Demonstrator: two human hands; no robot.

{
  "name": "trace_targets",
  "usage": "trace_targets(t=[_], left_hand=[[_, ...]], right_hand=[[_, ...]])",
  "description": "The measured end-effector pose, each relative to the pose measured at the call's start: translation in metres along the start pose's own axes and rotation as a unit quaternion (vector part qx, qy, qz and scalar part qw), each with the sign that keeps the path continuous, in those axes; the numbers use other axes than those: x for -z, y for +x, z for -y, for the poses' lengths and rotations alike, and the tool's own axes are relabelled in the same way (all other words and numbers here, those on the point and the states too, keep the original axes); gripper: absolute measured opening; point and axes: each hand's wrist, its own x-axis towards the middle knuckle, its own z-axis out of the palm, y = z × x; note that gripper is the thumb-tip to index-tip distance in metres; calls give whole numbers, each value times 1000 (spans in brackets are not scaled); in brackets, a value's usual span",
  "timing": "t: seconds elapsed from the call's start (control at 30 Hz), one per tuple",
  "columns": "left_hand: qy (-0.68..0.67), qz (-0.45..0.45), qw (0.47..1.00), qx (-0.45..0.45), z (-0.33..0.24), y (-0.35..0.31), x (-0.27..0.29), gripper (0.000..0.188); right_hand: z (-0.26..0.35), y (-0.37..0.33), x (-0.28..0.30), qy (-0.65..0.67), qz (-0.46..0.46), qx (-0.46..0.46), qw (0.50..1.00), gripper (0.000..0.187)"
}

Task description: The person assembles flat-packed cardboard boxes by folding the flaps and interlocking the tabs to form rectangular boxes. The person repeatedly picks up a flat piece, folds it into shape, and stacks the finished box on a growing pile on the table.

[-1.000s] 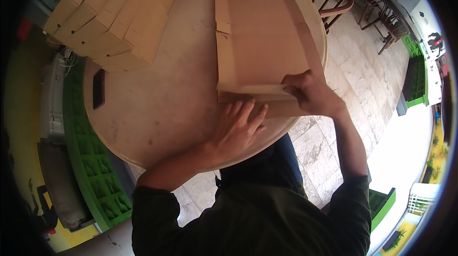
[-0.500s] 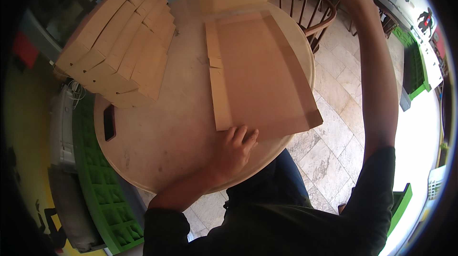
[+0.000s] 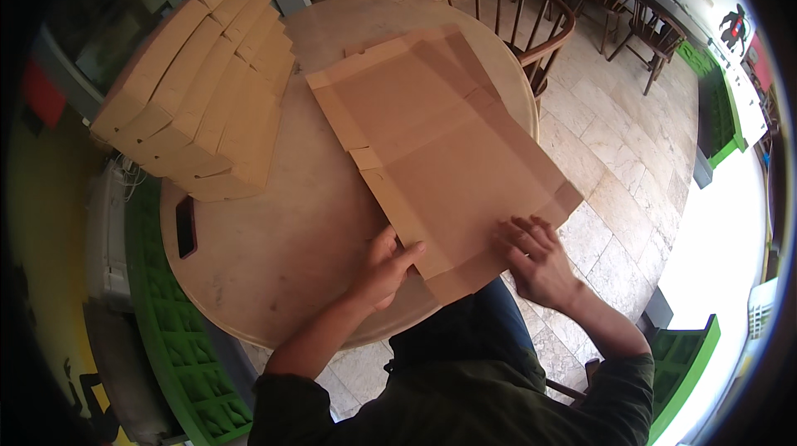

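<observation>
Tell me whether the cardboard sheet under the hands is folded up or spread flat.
Spread flat: the cardboard sheet lies open on the round table, creases showing, left hand and right hand pressing its near edge.

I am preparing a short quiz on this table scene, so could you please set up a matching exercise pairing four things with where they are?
Things:
1. flat cardboard sheet
2. stack of folded boxes
3. black phone
4. wooden chair

Places:
A. far left part of the table
B. beyond the table's far right edge
C. near the table's left edge, closer than the stack
D. spread across the table, under both hands

Pairs: 1-D, 2-A, 3-C, 4-B. The left hand and right hand press the sheet's near end.
</observation>
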Motion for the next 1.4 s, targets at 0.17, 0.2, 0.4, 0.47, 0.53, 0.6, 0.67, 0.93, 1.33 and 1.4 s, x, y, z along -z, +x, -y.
trace_targets(t=[0.17, 0.2, 0.4, 0.47, 0.53, 0.6, 0.67, 0.93, 1.33, 1.4], left_hand=[[-42, -10, 999, 19, 11, 9, -20, 43], [-53, -5, 999, 8, 11, 9, -23, 41], [-137, 0, 991, 3, 11, 9, -28, 33], [-161, -3, 986, 42, 13, 9, -26, 31], [-167, 5, 985, 51, 17, 7, -24, 25], [-158, 8, 985, 64, 20, 4, -21, 20], [-133, 12, 988, 81, 22, 1, -20, 15], [-172, -18, 980, 101, 22, -4, -22, 14], [-199, -33, 976, 75, 25, -2, -26, 13], [-195, -25, 978, 73, 24, -2, -26, 12]], right_hand=[[27, 3, -24, 66, -78, 36, 994, 32], [25, 6, -26, 82, -83, 28, 993, 30], [35, 25, -35, 157, -184, -122, 963, 21], [40, 28, -35, 169, -186, -164, 954, 21], [40, 29, -33, 177, -182, -170, 952, 31], [39, 30, -30, 167, -154, -159, 961, 38], [39, 30, -25, 137, -111, -130, 976, 42], [42, 45, -24, 200, -77, -126, 969, 47], [50, 52, -29, 223, -95, -153, 958, 28], [47, 52, -28, 228, -95, -145, 958, 30]])
